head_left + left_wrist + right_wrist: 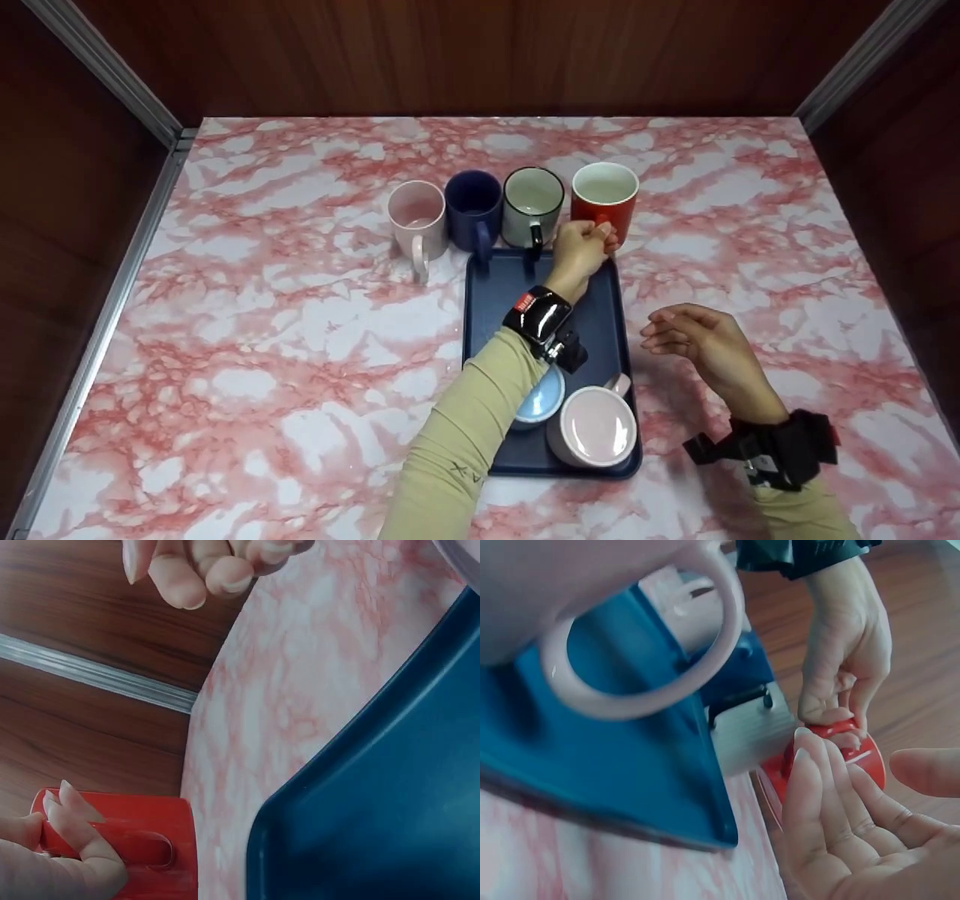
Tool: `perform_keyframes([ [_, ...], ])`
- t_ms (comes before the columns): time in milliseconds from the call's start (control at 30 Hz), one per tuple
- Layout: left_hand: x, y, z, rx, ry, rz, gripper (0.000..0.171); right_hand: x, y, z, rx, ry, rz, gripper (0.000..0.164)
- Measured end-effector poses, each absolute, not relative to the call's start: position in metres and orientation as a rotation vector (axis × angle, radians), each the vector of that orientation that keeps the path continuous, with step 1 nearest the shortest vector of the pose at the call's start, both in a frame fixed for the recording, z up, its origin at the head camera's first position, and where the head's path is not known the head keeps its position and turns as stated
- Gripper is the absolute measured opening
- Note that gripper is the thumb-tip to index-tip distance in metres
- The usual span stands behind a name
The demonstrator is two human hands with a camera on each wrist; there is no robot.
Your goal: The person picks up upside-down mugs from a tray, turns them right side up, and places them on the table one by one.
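At the right end of a row of mugs stands a red mug point(628, 214) with a white inside. My left hand point(579, 251) curls its fingers round that mug's handle; the left wrist view shows the fingers point(79, 836) hooked over it. My right hand point(709, 345) hovers to the right of the tray, fingers loosely extended, holding nothing. Left of the red mug are a pale mug with black rim and handle point(517, 217), a navy mug point(466, 210) and a pink mug point(412, 214), handles toward me.
A dark blue tray point(491, 315) lies lengthwise under my left forearm. At its near end are a pink mug point(598, 427) and a light blue mug point(541, 397), partly hidden by my sleeve. Brown wooden panels point(480, 60) border the marbled table point(300, 337).
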State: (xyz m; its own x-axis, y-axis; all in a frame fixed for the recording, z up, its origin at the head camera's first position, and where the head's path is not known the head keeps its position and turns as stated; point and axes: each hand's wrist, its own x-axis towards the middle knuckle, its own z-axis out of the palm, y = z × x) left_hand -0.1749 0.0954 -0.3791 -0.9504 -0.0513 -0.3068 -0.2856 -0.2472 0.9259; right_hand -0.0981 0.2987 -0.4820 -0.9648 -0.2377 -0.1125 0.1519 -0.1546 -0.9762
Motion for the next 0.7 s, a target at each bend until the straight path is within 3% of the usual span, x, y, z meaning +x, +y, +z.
perform_keyframes([
  [133, -0.178, 0.096, -0.385, -0.432, 1.834, 2.320, 0.017, -0.102, 0.305, -0.496, -0.062, 1.960, -2.153, 0.033],
  [300, -0.183, 0.098, -0.388, -0.439, 1.852, 2.313, 0.018, -0.086, 0.278, -0.444, -0.096, 2.133, -1.966, 0.040],
  [433, -0.186, 0.100, -0.391, -0.478, 1.861, 2.317, 0.018, -0.077, 0.263, -0.417, -0.066, 2.156, -1.930, 0.030],
  [567, -0.189, 0.103, -0.395, -0.517, 1.829, 2.352, 0.017, -0.077, 0.264, -0.418, -0.111, 2.124, -1.963, 0.023],
  [700, -0.191, 0.104, -0.399, -0.542, 1.844, 2.354, 0.015, -0.078, 0.267, -0.423, -0.140, 2.115, -1.974, 0.036],
])
